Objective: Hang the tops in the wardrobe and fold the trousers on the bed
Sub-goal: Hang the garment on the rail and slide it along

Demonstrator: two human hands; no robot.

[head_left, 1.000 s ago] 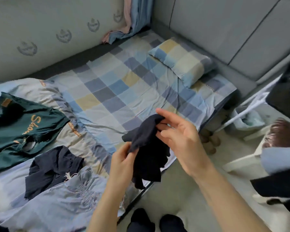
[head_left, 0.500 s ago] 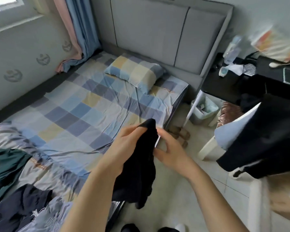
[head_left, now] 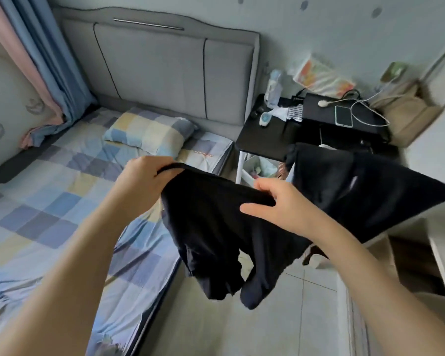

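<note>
A black garment (head_left: 216,232) hangs in the air beside the bed's right edge, stretched between both hands by its top hem. My left hand (head_left: 141,178) grips the hem's left end with curled fingers. My right hand (head_left: 280,204) pinches the hem's right end between thumb and fingers. The cloth droops below them over the floor, ending in two short lobes. The bed (head_left: 49,201) with its checked blue and yellow sheet lies to the left. No wardrobe is in view.
A checked pillow (head_left: 149,132) lies by the grey headboard (head_left: 165,65). A black bedside table (head_left: 265,140) holds bottles, a phone and cables. Another black cloth (head_left: 357,194) drapes over something at the right. A bin (head_left: 260,168) stands under the table. Tiled floor (head_left: 280,317) runs below.
The view has swung right, away from the clothes on the bed. My hands have moved apart and spread the bunched black garment out along its hem, lifting it higher.
</note>
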